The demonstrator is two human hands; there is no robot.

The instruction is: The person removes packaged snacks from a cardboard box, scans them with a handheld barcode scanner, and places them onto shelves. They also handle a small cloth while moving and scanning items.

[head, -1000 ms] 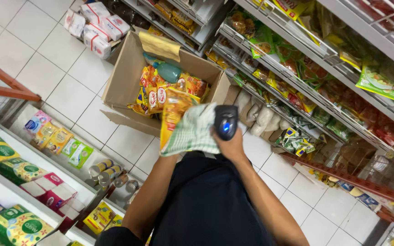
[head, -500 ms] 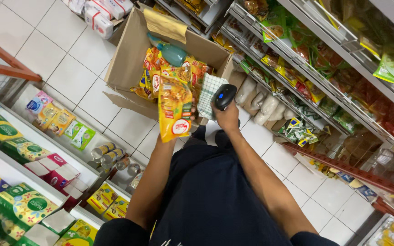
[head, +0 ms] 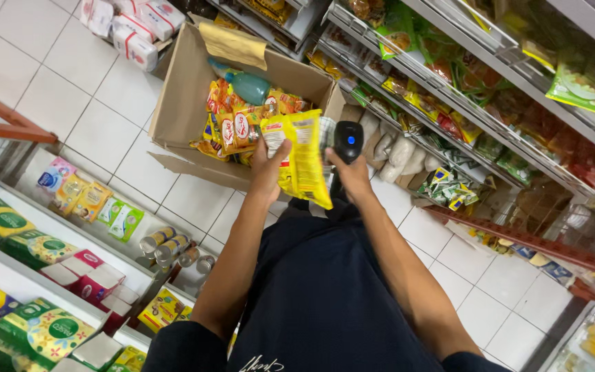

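Your left hand (head: 268,162) grips one yellow snack packet (head: 302,158); your right hand (head: 350,173) grips the black scanner (head: 348,140) beside it. Cardboard box (head: 184,96) looks well stocked: most packets remain.

An open brown cardboard box (head: 194,103) sits on the white tiled floor (head: 70,83), packets inside it. Before the box, the left hand (head: 268,169) holds a yellow plastic snack packet (head: 302,157); just right of it, the right hand (head: 354,178) holds a black handheld scanner (head: 348,140). Metal shelves (head: 449,103) run along the right, lower shelves (head: 49,234) along the left
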